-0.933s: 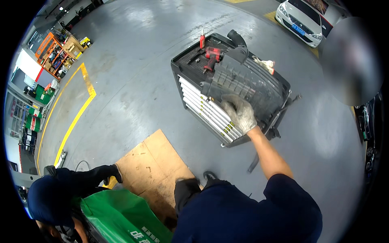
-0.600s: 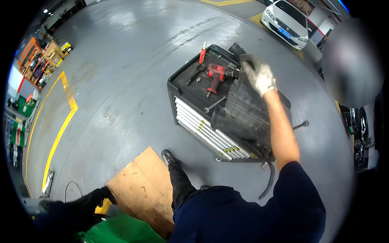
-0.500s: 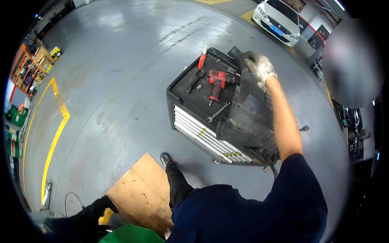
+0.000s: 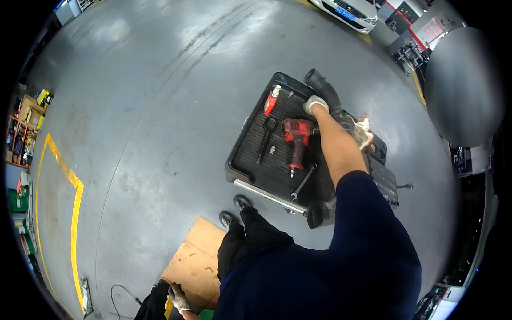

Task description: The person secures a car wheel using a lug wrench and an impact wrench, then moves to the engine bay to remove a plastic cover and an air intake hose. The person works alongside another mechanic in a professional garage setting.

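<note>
My right arm reaches across the top of a black tool cart (image 4: 248, 154). My gloved right hand (image 4: 316, 104) is closed against a black ribbed air duct (image 4: 323, 88), its fingertips partly hidden. The duct belongs to a black plastic assembly (image 4: 384, 181) along the cart's right side, partly covered by my arm. A white cloth or glove (image 4: 362, 133) lies on it. Left of my arm are a red and black impact wrench (image 4: 297, 141), a combination wrench (image 4: 304, 182), a black ratchet (image 4: 265, 140), a socket (image 4: 272, 150) and a red bottle-like tool (image 4: 272, 100). My left hand is out of view.
At the lower left, another person's gloved hand (image 4: 179, 296) is beside dark trousers, near a cardboard sheet (image 4: 194, 248). A yellow line (image 4: 77, 224) marks the grey floor. Shelving and boxes (image 4: 26, 120) stand far left; a white car (image 4: 349, 13) is parked beyond the cart.
My right hand has moved left along the duct. The assembly's near end has swung lower and right. A gloved hand of the other person has come into view at the lower left.
</note>
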Demonstrator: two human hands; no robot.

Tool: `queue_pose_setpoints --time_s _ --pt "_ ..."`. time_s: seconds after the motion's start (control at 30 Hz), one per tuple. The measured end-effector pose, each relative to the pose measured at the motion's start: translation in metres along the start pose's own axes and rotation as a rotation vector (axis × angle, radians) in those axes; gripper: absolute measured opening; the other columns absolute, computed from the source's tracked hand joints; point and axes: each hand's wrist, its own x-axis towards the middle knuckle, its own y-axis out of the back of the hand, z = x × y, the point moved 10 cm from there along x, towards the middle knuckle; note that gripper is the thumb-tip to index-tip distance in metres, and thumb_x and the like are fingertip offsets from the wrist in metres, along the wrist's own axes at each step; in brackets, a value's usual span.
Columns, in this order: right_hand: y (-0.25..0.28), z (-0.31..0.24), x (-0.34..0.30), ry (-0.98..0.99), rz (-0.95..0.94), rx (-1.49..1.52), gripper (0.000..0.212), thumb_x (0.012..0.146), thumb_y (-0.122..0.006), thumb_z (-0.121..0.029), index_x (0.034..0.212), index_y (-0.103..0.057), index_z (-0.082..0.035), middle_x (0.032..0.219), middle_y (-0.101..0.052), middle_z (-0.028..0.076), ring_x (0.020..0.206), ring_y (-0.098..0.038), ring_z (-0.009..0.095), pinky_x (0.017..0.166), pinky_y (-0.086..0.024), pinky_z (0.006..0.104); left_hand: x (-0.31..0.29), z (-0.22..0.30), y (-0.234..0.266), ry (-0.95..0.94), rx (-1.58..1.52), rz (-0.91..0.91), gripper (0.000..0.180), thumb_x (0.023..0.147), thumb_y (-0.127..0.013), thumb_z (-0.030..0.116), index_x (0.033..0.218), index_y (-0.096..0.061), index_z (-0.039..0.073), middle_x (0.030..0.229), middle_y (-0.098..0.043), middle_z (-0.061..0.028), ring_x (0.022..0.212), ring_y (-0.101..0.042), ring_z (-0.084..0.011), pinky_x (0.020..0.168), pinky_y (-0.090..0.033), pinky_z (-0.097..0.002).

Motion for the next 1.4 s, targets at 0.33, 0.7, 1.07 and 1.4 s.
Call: queue_pose_setpoints --time_s 0.33,0.7,1.07,1.4 --pt "0.003 -0.06 -0.021 0.144 0.026 0.09 0.088 0.076 -0.084 -0.043 0.148 -0.048 -0.006 0.142 -0.062 0.021 0.134 -0.058 0.034 0.111 -0.048 0.0426 -0.098 -0.099 -0.045 0.288 0.185 0.005 0.03 0.104 -0.059 0.035 0.114 -0.066 0.008 0.09 -0.066 -0.0058 0.075 -0.057 -0.017 0.066 -0.045 -0.0318" --pt "-0.008 -0.086 0.017 0.193 0.211 0.034 0.037 0.097 -0.065 -0.034 0.124 -0.067 -0.009 0.124 -0.07 0.022 0.119 -0.067 0.037 0.099 -0.056 0.048 -0.149 -0.067 -0.041 0.302 0.253 0.061 0.039 0.101 -0.061 0.038 0.12 -0.065 0.004 0.102 -0.068 -0.0143 0.087 -0.062 -0.0259 0.077 -0.048 -0.0377" --pt "0.005 -0.079 -0.007 0.465 -0.097 0.109 0.058 0.084 -0.076 -0.033 0.137 -0.063 -0.013 0.134 -0.067 0.02 0.129 -0.06 0.038 0.109 -0.049 0.0473 -0.214 -0.106 -0.048 0.347 0.226 0.112 0.048 0.099 -0.063 0.041 0.125 -0.064 0.001 0.114 -0.069 -0.0228 0.1 -0.066 -0.0348 0.087 -0.052 -0.0435" --pt "-0.064 -0.122 0.033 1.123 0.078 -0.33 0.034 0.101 -0.053 -0.034 0.117 -0.067 -0.007 0.118 -0.07 0.021 0.11 -0.068 0.037 0.091 -0.053 0.0505 -0.296 -0.119 -0.058 0.377 0.318 0.269 0.049 0.098 -0.057 0.044 0.127 -0.068 0.006 0.127 -0.069 -0.0231 0.121 -0.064 -0.0404 0.103 -0.05 -0.0443"
